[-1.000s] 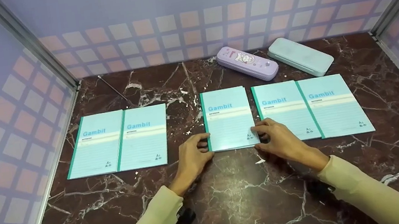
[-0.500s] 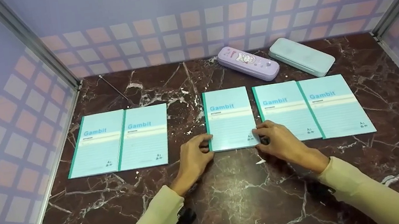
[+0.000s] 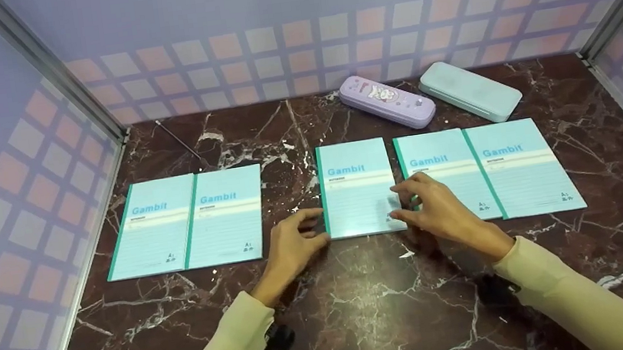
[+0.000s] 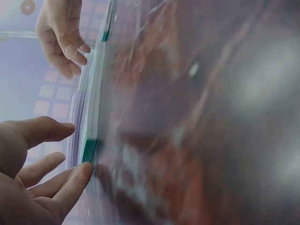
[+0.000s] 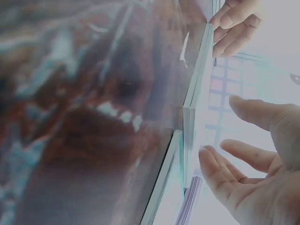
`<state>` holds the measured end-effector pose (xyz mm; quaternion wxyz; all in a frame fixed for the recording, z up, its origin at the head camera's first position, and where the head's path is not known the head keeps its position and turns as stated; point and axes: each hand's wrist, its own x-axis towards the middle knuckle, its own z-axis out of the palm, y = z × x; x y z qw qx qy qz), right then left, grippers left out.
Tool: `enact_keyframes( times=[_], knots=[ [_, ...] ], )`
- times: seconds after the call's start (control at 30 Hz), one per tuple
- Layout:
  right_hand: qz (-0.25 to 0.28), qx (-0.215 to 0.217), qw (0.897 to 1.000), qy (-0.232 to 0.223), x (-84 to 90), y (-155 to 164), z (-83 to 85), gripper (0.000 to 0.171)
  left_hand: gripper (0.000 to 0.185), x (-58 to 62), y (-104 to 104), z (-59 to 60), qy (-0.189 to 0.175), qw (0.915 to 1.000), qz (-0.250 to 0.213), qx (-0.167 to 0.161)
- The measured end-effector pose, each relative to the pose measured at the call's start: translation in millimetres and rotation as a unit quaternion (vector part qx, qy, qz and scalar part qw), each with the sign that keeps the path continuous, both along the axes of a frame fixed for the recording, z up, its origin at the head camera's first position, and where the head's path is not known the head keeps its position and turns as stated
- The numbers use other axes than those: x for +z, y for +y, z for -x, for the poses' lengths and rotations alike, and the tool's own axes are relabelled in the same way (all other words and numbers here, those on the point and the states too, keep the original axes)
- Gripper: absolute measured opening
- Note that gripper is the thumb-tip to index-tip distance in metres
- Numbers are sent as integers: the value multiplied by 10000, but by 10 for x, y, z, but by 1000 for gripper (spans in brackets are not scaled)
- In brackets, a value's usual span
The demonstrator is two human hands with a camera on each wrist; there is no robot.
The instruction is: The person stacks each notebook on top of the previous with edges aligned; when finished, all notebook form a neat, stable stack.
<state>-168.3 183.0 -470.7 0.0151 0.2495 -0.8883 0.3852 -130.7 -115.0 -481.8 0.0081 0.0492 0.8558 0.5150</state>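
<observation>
A light-blue "Gambit" notebook [image 3: 355, 184] with a green spine lies flat in the middle of the dark marble table [image 3: 375, 310]. My left hand [image 3: 295, 239] sits at its lower left corner with relaxed fingers; in the left wrist view one fingertip [image 4: 84, 171] touches the green spine [image 4: 89, 147]. My right hand [image 3: 428, 202] hovers over the notebook's right edge. In the right wrist view its fingers [image 5: 243, 161] are spread and apart from the notebook's edge [image 5: 190, 126]. Neither hand holds anything.
Two similar notebooks [image 3: 154, 224] [image 3: 227, 212] lie side by side at the left, and two more [image 3: 445, 173] [image 3: 524, 166] at the right. A purple pencil case [image 3: 385, 100] and a teal one [image 3: 470, 90] lie at the back. A thin rod [image 3: 179, 139] lies back left. Walls enclose three sides.
My right hand has lifted off the notebook's lower right corner and moved up along its right edge. My left hand has eased back slightly and its fingers have loosened. The notebook has stayed put.
</observation>
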Motion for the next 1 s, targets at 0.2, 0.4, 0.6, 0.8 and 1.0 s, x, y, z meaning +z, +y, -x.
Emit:
enact_keyframes(
  times=[0.2,0.4,0.6,0.8,1.0],
  knots=[
    [328,151,9993,105,65,-148,54,39,44,124,-175,35,15,9994,-111,324],
    [745,328,9961,-335,114,-390,132,41,43,211,-402,94,320,9973,-47,654],
    [902,362,9934,-605,141,-708,216,43,45,247,-700,125,565,9930,192,1019],
    [961,532,9897,-914,158,-998,247,46,44,266,-1031,102,637,9877,540,1319],
    [862,638,9890,-1022,166,-1272,245,50,43,277,-1312,95,654,9812,812,1624]
  ],
)
